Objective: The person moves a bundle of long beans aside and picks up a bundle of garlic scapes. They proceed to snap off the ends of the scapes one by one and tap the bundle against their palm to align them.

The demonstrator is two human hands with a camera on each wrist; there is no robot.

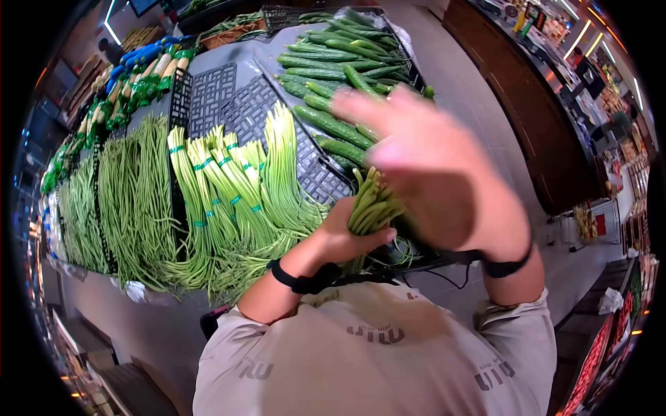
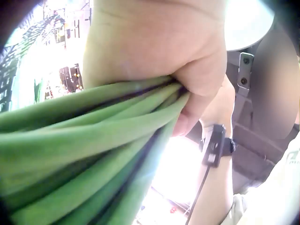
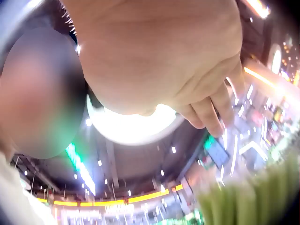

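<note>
A bunch of garlic scapes (image 1: 374, 204) stands in the grip of my left hand (image 1: 338, 232), cut ends up, in front of my chest. In the left wrist view the fingers curl round the green stalks (image 2: 93, 140). Blurred, my right hand (image 1: 416, 132) is raised just above the bunch and overlaps the cucumbers (image 1: 340, 128) in the head view. Its fingers (image 3: 205, 112) extend loosely with nothing between them in the right wrist view. To the left of the held bunch lie several garlic scape bundles (image 1: 232, 166) bound with green tape.
Long beans (image 1: 135, 194) fill the display left of the scapes. Black plastic grating (image 1: 253, 104) shows behind them. Further left are wrapped vegetables (image 1: 149, 83) in green and blue packaging. A dark counter (image 1: 520, 104) stands across the aisle to the right, with a shopping cart (image 1: 590, 222) near its end.
</note>
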